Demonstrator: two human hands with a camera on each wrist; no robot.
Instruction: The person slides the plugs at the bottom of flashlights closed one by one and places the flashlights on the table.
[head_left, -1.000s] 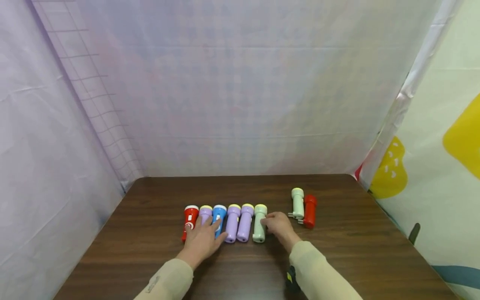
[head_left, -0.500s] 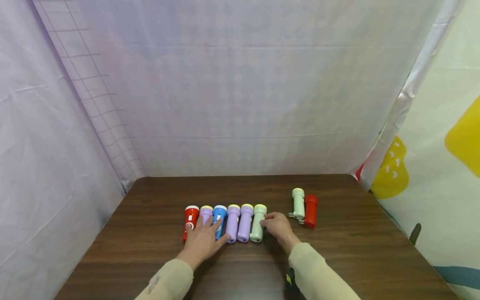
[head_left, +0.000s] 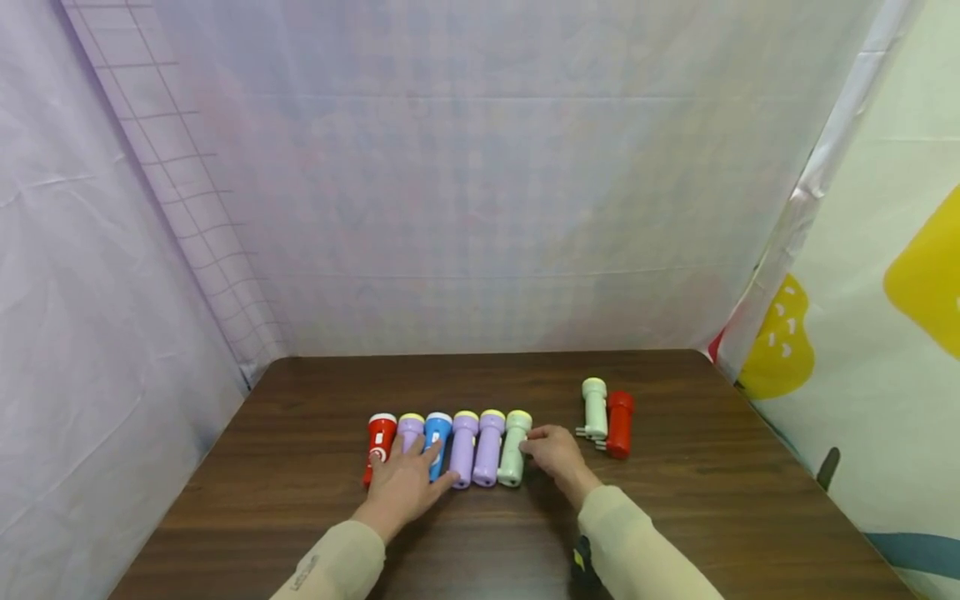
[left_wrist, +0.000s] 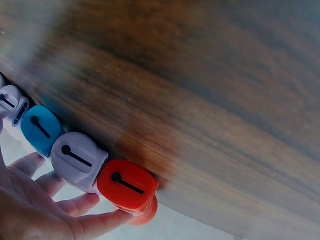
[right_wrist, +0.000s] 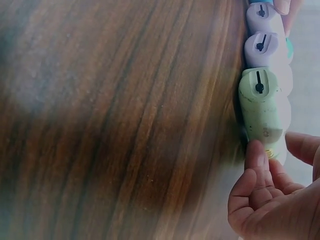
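My left hand lies spread over the left part of a row of flashlights. Its fingers touch a red flashlight, a purple flashlight and a blue flashlight; the thumb reaches a second purple flashlight. Beside that lies a third purple flashlight. At the row's right end is a pale green flashlight, its side touched by the fingertips of my right hand. In the right wrist view, the thumb and fingers rest at the green flashlight's side without wrapping round it.
Farther right on the brown wooden table lie another pale green flashlight and a red flashlight, with plug prongs sticking out to the left. A pale cloth curtain hangs behind the table.
The lower end of the green flashlight at the row's right end has shifted left, closer to the purple one. Both hands have hardly moved.
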